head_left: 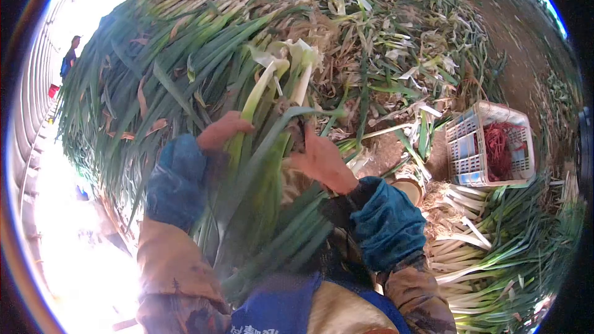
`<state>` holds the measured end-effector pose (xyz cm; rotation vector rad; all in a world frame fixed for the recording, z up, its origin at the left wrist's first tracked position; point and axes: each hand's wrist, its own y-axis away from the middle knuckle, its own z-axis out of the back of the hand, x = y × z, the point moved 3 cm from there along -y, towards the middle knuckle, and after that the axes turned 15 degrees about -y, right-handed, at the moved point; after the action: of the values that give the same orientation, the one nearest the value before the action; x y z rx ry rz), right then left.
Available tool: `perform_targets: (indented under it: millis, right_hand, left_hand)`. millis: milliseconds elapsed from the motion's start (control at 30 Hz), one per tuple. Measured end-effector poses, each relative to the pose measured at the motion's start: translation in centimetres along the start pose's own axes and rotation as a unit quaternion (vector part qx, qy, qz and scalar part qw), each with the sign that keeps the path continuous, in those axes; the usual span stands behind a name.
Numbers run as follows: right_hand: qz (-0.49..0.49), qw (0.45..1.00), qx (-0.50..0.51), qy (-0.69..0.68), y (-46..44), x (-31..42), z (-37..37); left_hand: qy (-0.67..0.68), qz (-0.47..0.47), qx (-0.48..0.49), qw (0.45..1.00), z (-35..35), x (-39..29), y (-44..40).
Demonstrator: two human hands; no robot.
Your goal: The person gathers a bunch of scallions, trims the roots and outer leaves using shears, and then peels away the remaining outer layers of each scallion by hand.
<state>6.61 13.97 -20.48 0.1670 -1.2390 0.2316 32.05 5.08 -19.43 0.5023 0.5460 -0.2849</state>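
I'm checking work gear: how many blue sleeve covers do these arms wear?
2: left sleeve cover, just behind the left hand; right sleeve cover, just behind the right hand.

My left hand (pixel 226 131) and right hand (pixel 327 162) are bare. Left of centre in the frame I wear a blue cuff (pixel 178 179), smooth and puffed; right of centre, a teal one (pixel 391 219), deeply wrinkled. Below them, my left sleeve (pixel 173 260) is tan with dark tree-like prints, my right sleeve (pixel 419 297) brown and mottled. At bottom centre, blue cloth (pixel 278 303) with white characters borders a cream patch (pixel 346 310).
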Motion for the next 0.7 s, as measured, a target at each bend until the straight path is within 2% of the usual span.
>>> perform_targets:
  millis: [33, 100, 167, 267, 367, 533, 567, 633, 700]
  right_hand:
    - [-0.014, 1.000, -0.004, -0.001, -0.5, -0.3, 0.1]
    - [-0.006, 1.000, -0.019, -0.005, -1.3, -1.5, 0.1]
    - [-0.018, 0.999, -0.031, -0.006, -1.7, -2.0, 0.1]
    - [-0.054, 0.998, -0.020, 0.007, -1.1, -0.9, 0.2]
    - [-0.047, 0.998, 0.024, 0.035, 1.4, 0.9, 0.4]
    - [-0.001, 0.998, 0.043, 0.042, 2.2, 0.6, 0.6]
    - [-0.022, 0.998, 0.035, 0.042, 1.9, 0.2, 0.6]
    - [-0.062, 0.997, 0.019, 0.037, 0.7, -0.6, 0.6]
    - [-0.066, 0.998, 0.002, -0.007, 0.2, -0.8, 0.6]
  left_hand:
    - [-0.053, -0.064, -0.010, 0.996, -0.3, -0.2, 1.0]
    - [-0.046, -0.085, 0.015, 0.995, -1.0, -1.6, 2.9]
    - [0.070, -0.001, 0.080, 0.994, -1.4, -5.1, 4.5]
    - [0.164, 0.039, 0.062, 0.984, -2.8, -4.3, 5.2]
    - [0.139, 0.007, 0.019, 0.990, -2.8, -5.0, 5.4]
    - [0.050, 0.001, 0.011, 0.999, -3.1, -4.2, 4.7]
    - [0.035, -0.004, 0.008, 0.999, -3.2, -3.9, 4.6]
    - [-0.014, -0.077, -0.021, 0.997, -4.4, 0.8, 3.4]
    - [0.001, -0.089, -0.021, 0.996, -4.5, 0.3, 3.6]
